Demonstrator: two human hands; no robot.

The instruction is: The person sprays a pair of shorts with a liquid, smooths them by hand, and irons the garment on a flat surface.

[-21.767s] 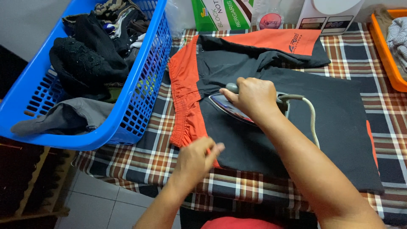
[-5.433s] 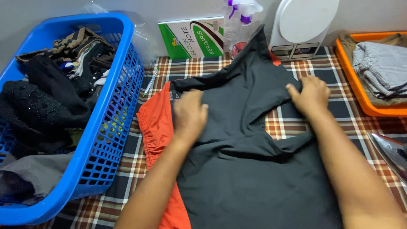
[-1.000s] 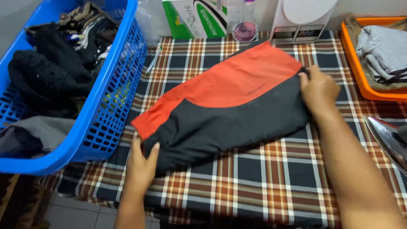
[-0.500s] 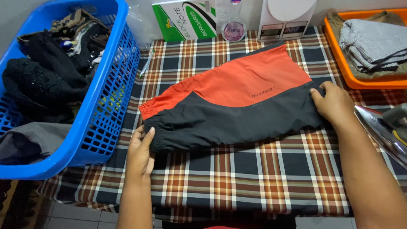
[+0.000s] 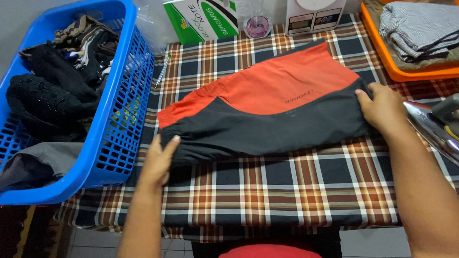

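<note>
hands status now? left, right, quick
Left hand: open, flat on folded shorts, gripping nothing.
Right hand: fingers curled on the shorts' right end; grip cannot be told.

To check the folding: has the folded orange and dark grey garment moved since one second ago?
Cannot tell: the camera shifted; the folded orange and dark grey garment lies alike on the checked cloth.

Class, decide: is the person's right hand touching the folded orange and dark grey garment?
Touching. The head view shows the right hand lying flat on the right end of the folded garment, with no gap.

A checked cloth [image 5: 267, 191] in brown, white and dark blue covers the surface. Near, grey floor tiles [image 5: 91, 241] show below it.
</note>
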